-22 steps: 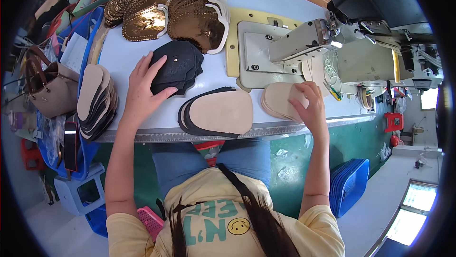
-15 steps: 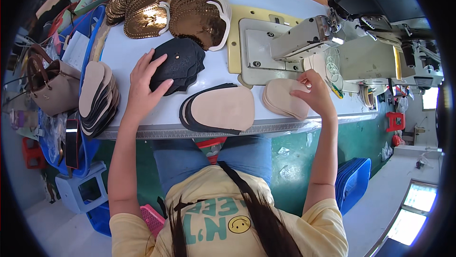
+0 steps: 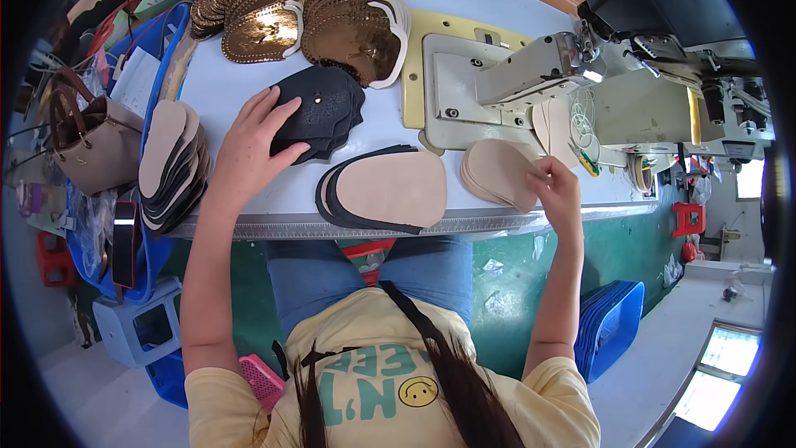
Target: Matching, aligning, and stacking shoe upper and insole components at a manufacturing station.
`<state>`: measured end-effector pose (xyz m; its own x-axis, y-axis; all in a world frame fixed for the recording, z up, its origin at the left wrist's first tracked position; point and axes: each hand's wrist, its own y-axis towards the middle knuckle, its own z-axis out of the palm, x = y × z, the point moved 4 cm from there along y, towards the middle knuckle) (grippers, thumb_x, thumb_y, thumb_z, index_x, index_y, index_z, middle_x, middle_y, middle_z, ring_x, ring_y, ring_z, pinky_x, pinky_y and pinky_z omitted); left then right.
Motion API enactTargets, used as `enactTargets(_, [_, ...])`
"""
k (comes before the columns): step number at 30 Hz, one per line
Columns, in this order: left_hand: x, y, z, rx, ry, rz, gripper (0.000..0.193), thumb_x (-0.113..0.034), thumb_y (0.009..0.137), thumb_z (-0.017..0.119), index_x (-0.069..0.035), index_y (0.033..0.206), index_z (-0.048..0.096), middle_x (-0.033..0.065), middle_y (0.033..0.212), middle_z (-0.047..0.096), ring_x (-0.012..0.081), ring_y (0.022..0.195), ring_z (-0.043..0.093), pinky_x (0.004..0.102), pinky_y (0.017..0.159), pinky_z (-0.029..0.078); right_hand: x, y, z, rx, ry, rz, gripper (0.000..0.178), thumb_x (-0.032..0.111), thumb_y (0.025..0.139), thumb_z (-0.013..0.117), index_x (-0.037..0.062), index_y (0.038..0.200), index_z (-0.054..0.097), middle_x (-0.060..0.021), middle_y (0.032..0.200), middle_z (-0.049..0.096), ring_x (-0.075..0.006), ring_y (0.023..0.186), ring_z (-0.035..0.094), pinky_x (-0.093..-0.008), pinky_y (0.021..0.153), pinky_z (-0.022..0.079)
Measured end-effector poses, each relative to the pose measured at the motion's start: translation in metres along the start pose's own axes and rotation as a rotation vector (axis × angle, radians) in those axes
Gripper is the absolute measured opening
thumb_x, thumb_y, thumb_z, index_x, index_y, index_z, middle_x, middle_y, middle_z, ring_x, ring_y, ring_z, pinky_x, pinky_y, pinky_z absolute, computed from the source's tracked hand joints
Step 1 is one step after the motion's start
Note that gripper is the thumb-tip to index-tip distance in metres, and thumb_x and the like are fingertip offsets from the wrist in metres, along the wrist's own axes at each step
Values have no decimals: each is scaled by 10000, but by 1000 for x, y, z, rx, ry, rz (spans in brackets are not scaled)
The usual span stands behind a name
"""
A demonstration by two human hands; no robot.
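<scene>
The left hand spreads wide against a stack of black, scallop-edged, leather-like pieces, left of the desk's middle. The right hand, fingers narrowed, meets the smooth beige rounded pieces near the front edge; whether it pinches one, I cannot tell.

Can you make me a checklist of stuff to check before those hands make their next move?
1. Left hand on the black stack: ok, fingers spread over its left side.
2. Right hand at the right-hand beige stack: ok, fingertips at its right edge.
3. Just one piece in the right hand's grip: cannot tell, fingers hide it.
4. Middle pile lined up: not ok, black edges stick out.
5. Hands off the sewing machine: ok, neither touches it.
</scene>
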<state>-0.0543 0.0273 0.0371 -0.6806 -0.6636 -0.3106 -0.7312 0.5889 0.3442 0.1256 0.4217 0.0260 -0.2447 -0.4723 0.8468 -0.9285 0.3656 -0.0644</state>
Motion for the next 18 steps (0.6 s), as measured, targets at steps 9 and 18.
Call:
enactTargets(9, [-8, -15, 2, -348, -24, 19, 413, 2, 777, 620, -94, 1178, 641, 163, 1206, 598, 330, 1061, 588, 399, 901, 484, 55, -46, 15, 365, 101, -365, 185, -153, 708, 590, -24, 839, 610, -128, 1032, 617, -234, 1128, 572, -308, 904, 472])
enactTargets(18, [-117, -58, 42, -22, 14, 258, 351, -161, 801, 609, -72, 1139, 645, 170, 1256, 540, 322, 1212, 480, 532, 999, 366, 50, -35, 18, -179, 312, -142, 110, -69, 860, 567, -45, 936, 643, -29, 847, 641, -77, 769, 588, -199, 665, 458])
